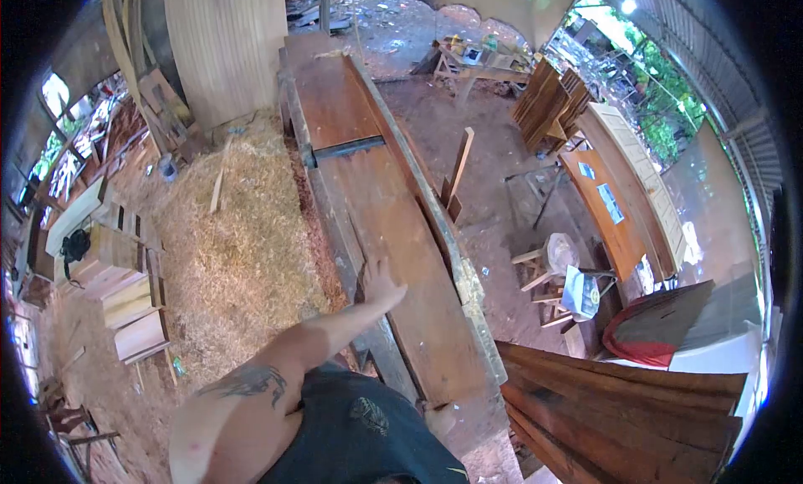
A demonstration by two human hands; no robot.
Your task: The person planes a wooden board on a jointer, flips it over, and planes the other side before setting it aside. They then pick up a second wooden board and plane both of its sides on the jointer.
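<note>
A long reddish-brown wooden board (393,225) lies lengthwise on a narrow wooden-framed bench (493,363). My left hand (383,285) rests flat on its top face, fingers stretched out and spread. At the near end of this board is my right hand (441,419), closed against the end edge; its fingers are partly hidden. Beyond the board's far end a dark slot (347,147) crosses the bench, with a reddish flat surface (339,107) past it.
Wood shavings (242,225) cover the ground at left, beside stacked pale timber (134,296). Dark planks (619,400) lie close on my right. Farther right are a stool (560,254) and a curved wooden panel (606,208). An upright stick (460,166) stands beside the bench.
</note>
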